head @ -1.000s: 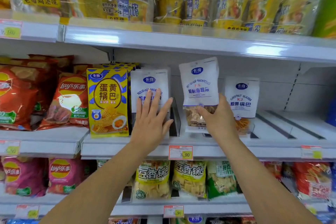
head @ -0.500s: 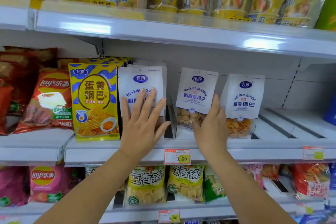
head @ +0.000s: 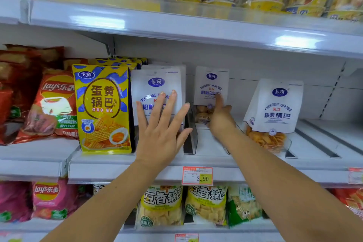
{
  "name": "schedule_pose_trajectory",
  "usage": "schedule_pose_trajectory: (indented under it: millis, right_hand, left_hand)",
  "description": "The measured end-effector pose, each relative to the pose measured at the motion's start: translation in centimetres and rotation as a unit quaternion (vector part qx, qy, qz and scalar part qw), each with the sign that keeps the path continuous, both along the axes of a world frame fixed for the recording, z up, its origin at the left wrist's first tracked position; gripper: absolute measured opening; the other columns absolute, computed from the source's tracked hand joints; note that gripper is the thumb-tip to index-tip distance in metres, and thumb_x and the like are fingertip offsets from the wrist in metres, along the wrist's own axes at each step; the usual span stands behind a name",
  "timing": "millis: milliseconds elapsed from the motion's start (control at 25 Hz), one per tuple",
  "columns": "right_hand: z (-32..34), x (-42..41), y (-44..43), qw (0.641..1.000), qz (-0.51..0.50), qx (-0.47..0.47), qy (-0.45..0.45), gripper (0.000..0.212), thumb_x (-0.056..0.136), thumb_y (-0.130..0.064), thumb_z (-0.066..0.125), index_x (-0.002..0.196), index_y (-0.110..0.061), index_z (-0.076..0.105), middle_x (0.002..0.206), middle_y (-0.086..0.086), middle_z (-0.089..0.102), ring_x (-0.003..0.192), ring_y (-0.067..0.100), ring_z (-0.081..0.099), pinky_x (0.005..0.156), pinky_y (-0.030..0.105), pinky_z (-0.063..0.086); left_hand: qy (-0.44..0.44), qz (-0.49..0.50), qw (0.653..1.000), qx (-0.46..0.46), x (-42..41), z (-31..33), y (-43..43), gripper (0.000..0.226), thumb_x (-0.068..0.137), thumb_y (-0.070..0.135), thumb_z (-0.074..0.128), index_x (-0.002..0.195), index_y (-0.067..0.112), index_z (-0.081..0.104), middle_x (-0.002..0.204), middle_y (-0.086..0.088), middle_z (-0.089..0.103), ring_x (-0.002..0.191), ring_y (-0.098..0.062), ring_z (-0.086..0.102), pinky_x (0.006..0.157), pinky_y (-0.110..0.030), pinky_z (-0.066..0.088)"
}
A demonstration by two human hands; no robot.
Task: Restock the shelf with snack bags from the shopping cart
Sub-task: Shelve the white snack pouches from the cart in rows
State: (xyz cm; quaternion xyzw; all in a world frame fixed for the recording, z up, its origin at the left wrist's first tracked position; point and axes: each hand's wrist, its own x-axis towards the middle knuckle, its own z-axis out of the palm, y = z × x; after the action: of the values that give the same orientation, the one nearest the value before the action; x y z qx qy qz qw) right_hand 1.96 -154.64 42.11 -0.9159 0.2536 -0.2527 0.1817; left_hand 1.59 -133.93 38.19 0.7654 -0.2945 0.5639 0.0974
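Pushing a white Kaqi snack bag back into its shelf lane

The right hand has fingers on the front of the white roughage bag, standing deep in the lane between the dividers; can't tell if it's pinching or just nudging. The left hand is spread flat against the neighbouring white bag. These pouches look light and crinkly with brittle crisps inside, so I'd grab the stiff top edge, not squeeze the middle.
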Motion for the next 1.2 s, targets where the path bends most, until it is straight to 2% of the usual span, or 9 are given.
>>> schedule_pose_trajectory:
  millis: [80, 200, 320, 480, 640, 760, 880, 1000, 1200]
  right_hand:
    - [-0.2, 1.7, -0.5, 1.000, -0.002, -0.020, -0.005, 0.047, 0.093, -0.066, 0.025, 0.114, -0.026, 0.037, 0.112, 0.008, 0.058, 0.085, 0.028, 0.058, 0.073, 0.040, 0.050]
    - [-0.5, 3.4, -0.8, 0.999, 0.002, -0.047, 0.010, 0.038, 0.101, -0.033, 0.038, 0.138, -0.031, 0.031, 0.126, 0.019, 0.048, 0.105, 0.037, 0.051, 0.078, 0.035, 0.036]
    - [-0.9, 4.5, -1.5, 0.998, 0.047, 0.046, 0.021, 0.076, 0.097, -0.005, 0.045, 0.151, -0.038, 0.004, 0.143, 0.025, 0.028, 0.116, 0.041, 0.046, 0.082, 0.038, 0.038]
    - [0.5, 3.8, -1.3, 0.987, 0.074, 0.081, 0.117, 0.099, 0.091, -0.004, 0.056, 0.149, -0.038, -0.017, 0.150, 0.018, 0.028, 0.110, 0.033, 0.054, 0.078, 0.034, 0.046]
    - [1.9, 0.2, -0.2, 0.989, 0.111, 0.041, 0.092, 0.082, 0.093, -0.021, 0.056, 0.154, -0.022, 0.002, 0.154, 0.016, 0.027, 0.136, 0.037, 0.035, 0.109, 0.040, 0.031]
    - [2.5, -6.0, 0.7, 0.977, 0.197, 0.080, 0.025, 0.066, 0.095, -0.020, 0.054, 0.152, -0.021, 0.021, 0.148, 0.008, 0.040, 0.129, 0.027, 0.046, 0.106, 0.030, 0.037]
    - [2.3, -12.8, 1.1, 0.966, 0.218, 0.102, -0.097, 0.041, 0.098, -0.015, 0.048, 0.137, -0.025, 0.048, 0.127, -0.003, 0.056, 0.106, 0.013, 0.058, 0.087, 0.024, 0.046]
    - [-0.1, -18.7, 1.1, 0.936, 0.238, 0.178, -0.187, 0.036, 0.094, -0.003, 0.046, 0.104, -0.035, 0.060, 0.111, -0.005, 0.065, 0.096, 0.014, 0.066, 0.087, 0.039, 0.054]
    - [-8.8, -26.4, -2.0, 0.946, 0.188, 0.221, -0.144, 0.042, 0.089, 0.001, 0.046, 0.088, -0.038, 0.060, 0.101, -0.007, 0.067, 0.091, 0.014, 0.067, 0.085, 0.036, 0.054]
  left_hand:
    - [0.005, 0.001, 1.000, 0.003, 0.0, 0.0, -0.1, 0.055, 0.099, 0.054, 0.038, 0.147, 0.027, 0.041, 0.158, -0.011, 0.029, 0.148, -0.032, 0.023, 0.115, -0.067, 0.007]
    - [0.008, 0.004, 1.000, 0.008, 0.0, -0.1, -0.1, 0.054, 0.100, 0.053, 0.036, 0.147, 0.028, 0.040, 0.159, -0.010, 0.029, 0.148, -0.032, 0.022, 0.116, -0.066, 0.006]
    - [0.012, 0.001, 1.000, 0.004, 0.1, 0.0, -0.3, 0.053, 0.099, 0.053, 0.038, 0.146, 0.028, 0.040, 0.158, -0.009, 0.030, 0.148, -0.031, 0.023, 0.116, -0.065, 0.006]
    - [0.008, -0.001, 1.000, 0.002, 0.2, -0.1, -0.3, 0.052, 0.100, 0.052, 0.036, 0.146, 0.027, 0.039, 0.158, -0.009, 0.030, 0.147, -0.031, 0.024, 0.117, -0.064, 0.006]
    - [0.022, -0.011, 1.000, 0.006, -0.4, 0.0, -0.1, 0.052, 0.103, 0.051, 0.026, 0.148, 0.025, 0.034, 0.158, -0.010, 0.030, 0.147, -0.030, 0.023, 0.115, -0.066, 0.011]
    - [0.031, -0.011, 0.999, 0.014, -1.5, -0.4, -0.1, 0.054, 0.102, 0.051, 0.028, 0.148, 0.023, 0.033, 0.157, -0.014, 0.031, 0.147, -0.031, 0.023, 0.112, -0.070, 0.014]
    - [0.031, -0.026, 0.999, 0.001, -4.3, -0.8, -0.7, 0.053, 0.101, 0.048, 0.037, 0.148, 0.022, 0.034, 0.156, -0.016, 0.033, 0.146, -0.033, 0.026, 0.111, -0.070, 0.017]
    - [0.036, -0.074, 0.997, 0.008, -8.3, -2.2, -2.9, 0.052, 0.101, 0.044, 0.042, 0.147, 0.021, 0.035, 0.156, -0.016, 0.032, 0.146, -0.033, 0.026, 0.114, -0.066, 0.016]
    - [0.111, -0.223, 0.965, 0.081, -15.5, -9.0, -7.8, 0.050, 0.102, 0.035, 0.045, 0.147, 0.016, 0.036, 0.156, -0.016, 0.031, 0.146, -0.035, 0.025, 0.117, -0.056, 0.022]
